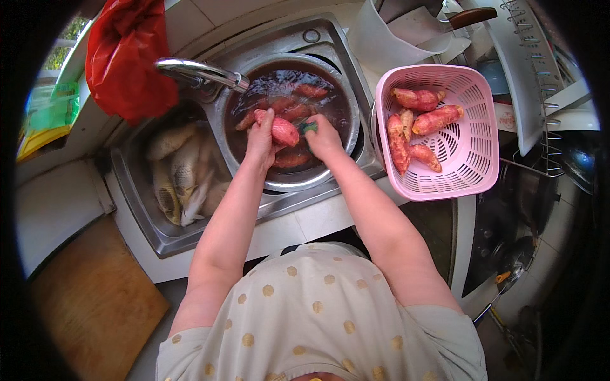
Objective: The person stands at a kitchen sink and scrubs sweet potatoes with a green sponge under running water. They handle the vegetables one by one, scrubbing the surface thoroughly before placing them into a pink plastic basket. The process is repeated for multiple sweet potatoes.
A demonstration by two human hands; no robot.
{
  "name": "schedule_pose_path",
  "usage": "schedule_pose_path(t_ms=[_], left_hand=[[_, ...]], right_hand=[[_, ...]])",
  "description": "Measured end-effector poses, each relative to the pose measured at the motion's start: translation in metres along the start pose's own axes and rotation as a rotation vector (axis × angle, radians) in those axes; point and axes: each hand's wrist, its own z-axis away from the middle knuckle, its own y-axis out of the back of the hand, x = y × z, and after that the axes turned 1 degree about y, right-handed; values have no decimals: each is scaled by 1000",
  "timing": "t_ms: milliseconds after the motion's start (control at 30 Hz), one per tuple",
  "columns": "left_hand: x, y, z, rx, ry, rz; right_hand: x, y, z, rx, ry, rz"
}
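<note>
My left hand (260, 139) grips a pinkish-red sweet potato (285, 132) above a round metal basin (353, 131) of brownish water. Close to its right side, my right hand (325, 138) holds a dark green scrubbing pad (309, 127), partly hidden by the fingers. Several more sweet potatoes (296, 112) lie in the water. The basin sits in the right bowl of a stainless steel sink. To the right, a pink plastic colander basket (438, 194) holds several sweet potatoes (437, 119).
A chrome faucet (205, 70) reaches over the basin's left rim. Several fish (183, 172) lie in the left sink bowl (138, 205). A red plastic bag (127, 62) hangs at upper left. A cleaver (414, 27) and a wire dish rack (545, 95) are at upper right.
</note>
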Motion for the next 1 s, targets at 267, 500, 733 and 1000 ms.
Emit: schedule_pose_path(t_ms=[267, 500, 733, 1000], left_hand=[[-8, 13, 1, -27, 111, 275], [-14, 1, 15, -23, -50, 256], [-1, 10, 29, -110, -183, 133], [9, 15, 31, -106, -184, 140]], right_hand=[[-54, -6, 66, 170, 630, -57], [-68, -22, 31, 220, 428, -169], [-43, 7, 13, -124, 11, -353], [-52, 15, 42, -408, -46, -609]])
